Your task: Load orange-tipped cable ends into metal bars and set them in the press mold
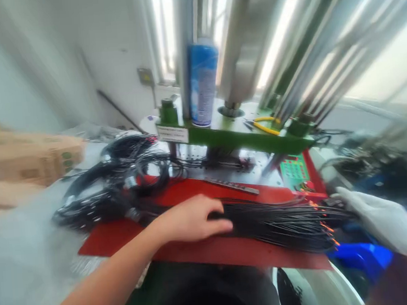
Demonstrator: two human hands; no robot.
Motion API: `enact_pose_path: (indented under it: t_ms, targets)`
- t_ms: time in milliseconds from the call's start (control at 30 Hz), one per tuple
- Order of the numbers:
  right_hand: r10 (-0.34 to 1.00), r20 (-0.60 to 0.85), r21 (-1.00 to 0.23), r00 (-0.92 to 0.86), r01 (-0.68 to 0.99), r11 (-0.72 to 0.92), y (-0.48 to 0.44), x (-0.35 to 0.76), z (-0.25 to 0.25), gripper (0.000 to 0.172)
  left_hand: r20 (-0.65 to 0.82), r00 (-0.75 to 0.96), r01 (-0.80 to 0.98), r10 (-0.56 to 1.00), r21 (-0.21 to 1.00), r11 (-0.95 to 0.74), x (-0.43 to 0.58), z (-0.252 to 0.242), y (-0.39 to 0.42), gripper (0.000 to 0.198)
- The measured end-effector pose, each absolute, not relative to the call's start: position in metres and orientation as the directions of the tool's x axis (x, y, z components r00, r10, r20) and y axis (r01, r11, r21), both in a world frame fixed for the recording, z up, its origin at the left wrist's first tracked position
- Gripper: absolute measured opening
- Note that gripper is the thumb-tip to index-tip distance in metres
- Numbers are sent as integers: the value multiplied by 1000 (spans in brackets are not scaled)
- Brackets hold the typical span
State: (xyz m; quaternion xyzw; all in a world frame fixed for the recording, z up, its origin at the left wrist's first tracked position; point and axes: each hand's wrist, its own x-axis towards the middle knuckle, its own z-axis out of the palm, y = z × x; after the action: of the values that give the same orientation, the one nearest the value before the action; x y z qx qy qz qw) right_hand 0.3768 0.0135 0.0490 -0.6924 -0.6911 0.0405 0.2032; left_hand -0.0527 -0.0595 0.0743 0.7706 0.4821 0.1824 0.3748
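A long bundle of black cables (pixel 281 223) lies across a red board (pixel 238 253), with bare orange-copper ends at its right. My left hand (pixel 190 218), bare, curves over the bundle at its middle, thumb and fingers on either side of some cables. Beyond the bundle's right end is my right hand (pixel 385 218) in a white glove. Several dark cables reach toward its fingertips; blur hides whether they are gripped. More coiled black cables (pixel 92 204) are piled at the left end of the board.
Behind the board stands a press with a green crossbar (pixel 230 139), metal columns and a blue spray can (pixel 203 82). Yellow-handled pliers (pixel 267 125) rest on the crossbar. A green control panel (pixel 294 171), blue bin (pixel 364 255) and white tub (pixel 324 285) are at right; cardboard boxes (pixel 29 155) at left.
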Motion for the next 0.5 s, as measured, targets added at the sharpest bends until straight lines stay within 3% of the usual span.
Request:
enact_pose_path:
  t_ms: [67, 133, 167, 200, 300, 367, 433, 500]
  targets:
    - [992, 109, -402, 59, 916, -11, 2, 352, 49, 38, -254, 632, 535, 732, 827, -175, -25, 52, -70, 31]
    - [994, 105, -409, -33, 910, 74, -10, 308, 45, 35, -447, 749, 453, 490, 884, 114, 10, 22, -82, 28]
    - [984, 103, -398, -149, 900, 177, -16, 283, 42, 35, -471, 777, 393, 418, 881, 263, 28, 7, -87, 28]
    - [956, 111, -387, -273, 874, 294, -22, 259, 39, 35, -454, 789, 307, 414, 875, 375, 44, -6, -90, 29]
    - [788, 132, -380, -601, 704, 600, -28, 210, 32, 34, -421, 612, 11, 670, 851, 525, 73, -29, -88, 30]
    - [806, 255, -477, -534, 656, 585, -20, 205, 31, 31, -408, 521, -111, 750, 838, 533, 75, -29, -83, 30]
    - [890, 358, -662, -284, 595, 456, -5, 216, 30, 30, -387, 559, -160, 734, 818, 553, 67, -22, -78, 32]
    - [940, 318, -848, -126, 406, 341, 9, 229, 27, 37, -374, 614, -157, 695, 805, 572, 57, -16, -77, 35]
